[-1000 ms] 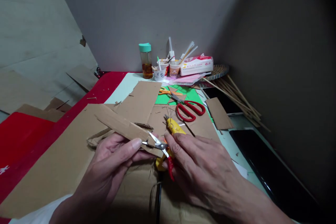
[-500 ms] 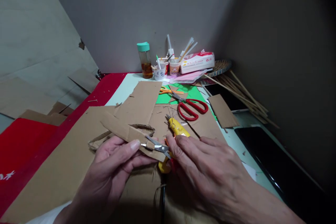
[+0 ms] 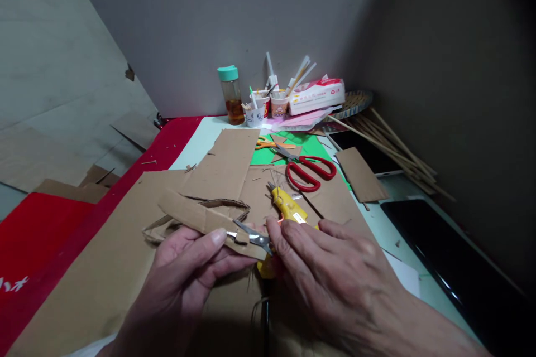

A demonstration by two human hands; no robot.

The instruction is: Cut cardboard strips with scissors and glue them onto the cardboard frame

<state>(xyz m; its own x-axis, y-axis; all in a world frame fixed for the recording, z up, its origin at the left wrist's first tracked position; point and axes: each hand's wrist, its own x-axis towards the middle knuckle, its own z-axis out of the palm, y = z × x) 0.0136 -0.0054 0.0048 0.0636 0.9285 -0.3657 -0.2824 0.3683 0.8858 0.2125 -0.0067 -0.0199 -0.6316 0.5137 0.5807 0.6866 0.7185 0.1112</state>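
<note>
A bent cardboard strip point(image 3: 190, 213) is pinched between the thumb and fingers of my left hand point(image 3: 186, 262). Small scissors point(image 3: 257, 239) are in my right hand point(image 3: 330, 262), their handles mostly hidden by the fingers. The parted blades lie over the strip, around a small raised cardboard piece point(image 3: 242, 237). Behind my right hand's fingertips, a yellow glue gun point(image 3: 287, 204) rests on the cardboard sheet point(image 3: 104, 234).
Red-handled scissors point(image 3: 310, 173) and orange scissors point(image 3: 274, 144) lie farther back. A bottle point(image 3: 231, 97), cups point(image 3: 280, 105) and a tissue pack point(image 3: 317, 96) stand by the wall. At right are a black phone-like slab point(image 3: 444, 262) and wooden sticks point(image 3: 402, 145).
The view has shifted slightly. Both hands keep their hold on the strip and the scissors, with only a very small movement of the blades against the strip.
</note>
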